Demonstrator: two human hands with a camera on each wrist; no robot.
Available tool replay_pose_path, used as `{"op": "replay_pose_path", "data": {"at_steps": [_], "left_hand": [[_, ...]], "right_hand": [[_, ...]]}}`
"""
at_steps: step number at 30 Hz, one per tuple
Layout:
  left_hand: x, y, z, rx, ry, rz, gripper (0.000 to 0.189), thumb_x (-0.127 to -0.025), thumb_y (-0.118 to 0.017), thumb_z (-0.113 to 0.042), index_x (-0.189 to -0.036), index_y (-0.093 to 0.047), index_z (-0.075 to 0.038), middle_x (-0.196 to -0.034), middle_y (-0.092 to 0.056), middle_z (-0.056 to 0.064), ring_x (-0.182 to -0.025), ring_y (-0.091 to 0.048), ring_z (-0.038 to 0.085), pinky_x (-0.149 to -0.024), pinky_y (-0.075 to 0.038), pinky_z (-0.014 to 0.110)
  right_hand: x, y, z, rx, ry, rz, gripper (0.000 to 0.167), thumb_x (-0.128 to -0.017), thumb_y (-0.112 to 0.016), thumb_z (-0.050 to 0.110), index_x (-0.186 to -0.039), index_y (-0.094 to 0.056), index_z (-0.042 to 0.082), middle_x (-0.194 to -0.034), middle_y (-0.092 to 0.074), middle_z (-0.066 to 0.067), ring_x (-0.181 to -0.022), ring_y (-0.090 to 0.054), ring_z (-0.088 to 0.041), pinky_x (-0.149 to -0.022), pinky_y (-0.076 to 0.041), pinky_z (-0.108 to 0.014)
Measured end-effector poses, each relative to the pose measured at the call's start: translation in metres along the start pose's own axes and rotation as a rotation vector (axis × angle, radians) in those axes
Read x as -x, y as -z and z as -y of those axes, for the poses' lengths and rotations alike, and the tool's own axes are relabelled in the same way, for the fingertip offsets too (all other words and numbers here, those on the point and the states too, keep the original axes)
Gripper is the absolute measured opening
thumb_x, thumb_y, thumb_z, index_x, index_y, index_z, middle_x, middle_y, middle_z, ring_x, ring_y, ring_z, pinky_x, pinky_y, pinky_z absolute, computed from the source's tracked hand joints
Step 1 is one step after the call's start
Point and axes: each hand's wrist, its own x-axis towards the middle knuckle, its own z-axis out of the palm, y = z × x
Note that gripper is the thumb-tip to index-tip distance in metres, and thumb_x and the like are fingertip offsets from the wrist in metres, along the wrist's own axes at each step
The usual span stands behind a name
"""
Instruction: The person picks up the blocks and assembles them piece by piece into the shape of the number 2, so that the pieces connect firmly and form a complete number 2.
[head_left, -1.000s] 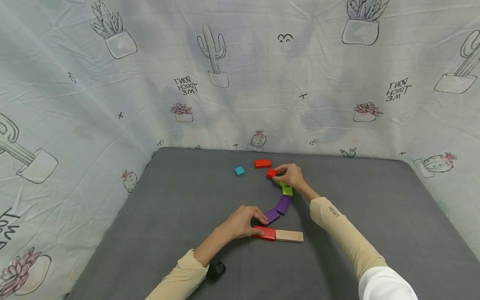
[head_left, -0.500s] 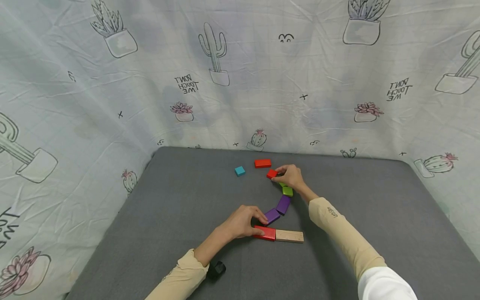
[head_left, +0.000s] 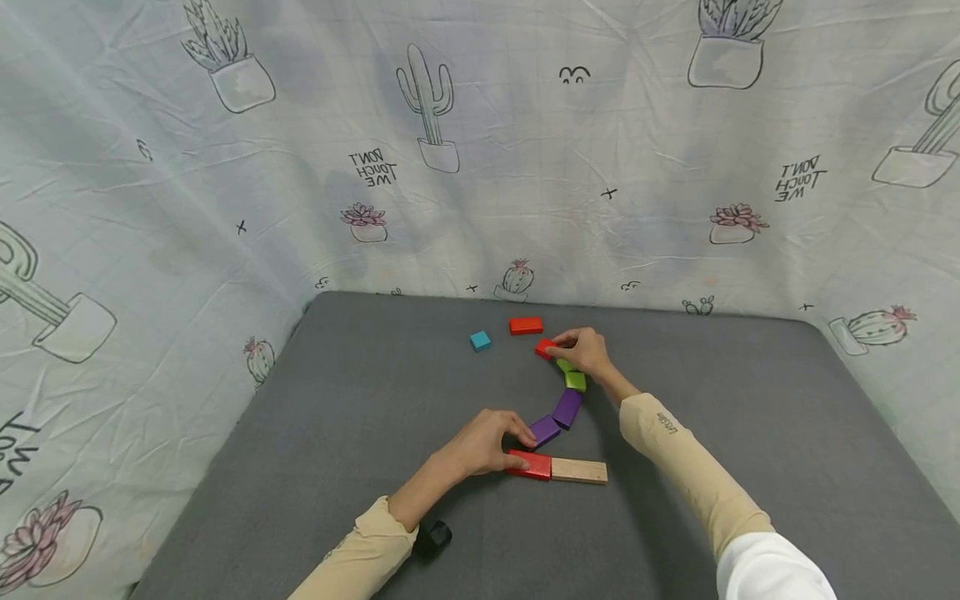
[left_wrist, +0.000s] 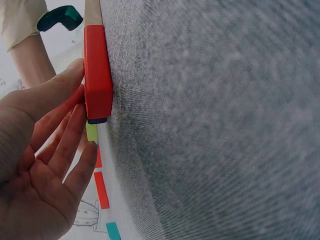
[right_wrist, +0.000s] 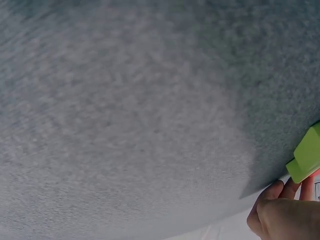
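My left hand (head_left: 477, 442) has its thumb and fingers about a red rectangular block (head_left: 534, 466), whose end meets a plain wooden block (head_left: 579, 471). Its index fingertip lies by a purple block (head_left: 545, 430). In the left wrist view, the thumb touches the upper edge of that red block (left_wrist: 97, 70). Farther back, my right hand (head_left: 587, 352) pinches a small red block (head_left: 543, 347) between thumb and fingertips. Just beside it sit two green blocks (head_left: 575, 382), one partly covered by the hand. Another purple block (head_left: 567, 408) continues the curved row.
A separate red block (head_left: 526, 326) and a small blue block (head_left: 480, 341) lie near the back of the grey table (head_left: 360, 383). A black object (head_left: 437, 536) sits by the left sleeve, partly hidden. A printed cloth (head_left: 480, 225) hangs behind the table.
The small red block in my right hand has shifted very slightly right, toward the green blocks. My left hand keeps its place.
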Motion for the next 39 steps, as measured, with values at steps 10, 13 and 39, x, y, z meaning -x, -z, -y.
{"op": "replay_pose_path", "data": {"at_steps": [10,13,39], "left_hand": [[-0.0006,-0.0014,0.0010,-0.005,-0.014,-0.008,0.024,-0.075,-0.083,-0.019,-0.098,-0.078,-0.014,-0.102,-0.067,-0.009,-0.101,-0.060,0.008,-0.092,-0.047,0.027],[-0.0010,-0.0009,0.0006,-0.002,-0.011,-0.005,0.024,-0.075,-0.083,-0.019,-0.098,-0.078,-0.014,-0.102,-0.067,-0.010,-0.101,-0.060,0.008,-0.092,-0.047,0.027],[-0.0004,-0.0011,0.0010,-0.004,0.002,-0.003,0.024,-0.076,-0.083,-0.020,-0.099,-0.078,-0.015,-0.102,-0.067,-0.011,-0.103,-0.060,0.008,-0.094,-0.047,0.029]], "right_hand": [[0.0020,0.0034,-0.0037,-0.006,-0.019,0.008,0.028,-0.085,-0.074,0.019,-0.102,-0.072,-0.003,-0.092,-0.072,-0.016,-0.082,-0.066,-0.028,-0.067,-0.053,-0.034],[0.0021,0.0034,-0.0041,-0.017,-0.028,0.010,0.028,-0.085,-0.074,0.019,-0.103,-0.072,-0.003,-0.092,-0.072,-0.016,-0.082,-0.066,-0.028,-0.067,-0.053,-0.034],[0.0021,0.0094,-0.0044,-0.052,-0.054,0.069,0.030,-0.086,-0.073,0.019,-0.107,-0.071,-0.003,-0.097,-0.071,-0.016,-0.085,-0.065,-0.027,-0.066,-0.052,-0.030]]}}
